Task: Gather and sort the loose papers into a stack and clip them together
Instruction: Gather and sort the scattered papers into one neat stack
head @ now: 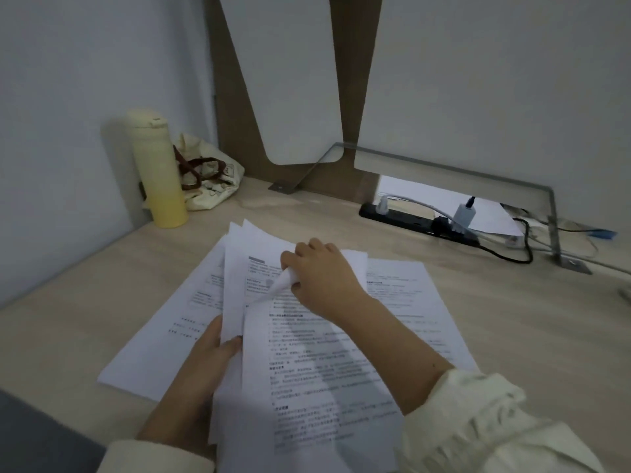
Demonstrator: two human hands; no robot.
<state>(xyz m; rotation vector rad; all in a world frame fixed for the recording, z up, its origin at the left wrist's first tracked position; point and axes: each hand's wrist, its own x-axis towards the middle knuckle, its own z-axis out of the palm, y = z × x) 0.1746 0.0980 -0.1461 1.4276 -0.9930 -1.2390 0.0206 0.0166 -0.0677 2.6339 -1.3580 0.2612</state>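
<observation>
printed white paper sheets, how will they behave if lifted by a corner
Probably floppy: the printed white paper sheets curl where the right hand pinches them. Likely light and slippery, since they lie fanned across the pale wooden desk.

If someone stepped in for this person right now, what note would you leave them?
Left hand: grips a partly gathered bundle of white printed paper sheets by its lower left edge.
Right hand: pinches the curled top corner of the front sheet.
Flat on the light wooden desk: one loose white sheet at left, a second loose sheet at right.
Done: some sheets gathered.
Left: collect the rest, square the stack, clip it. No clip in view.
</observation>
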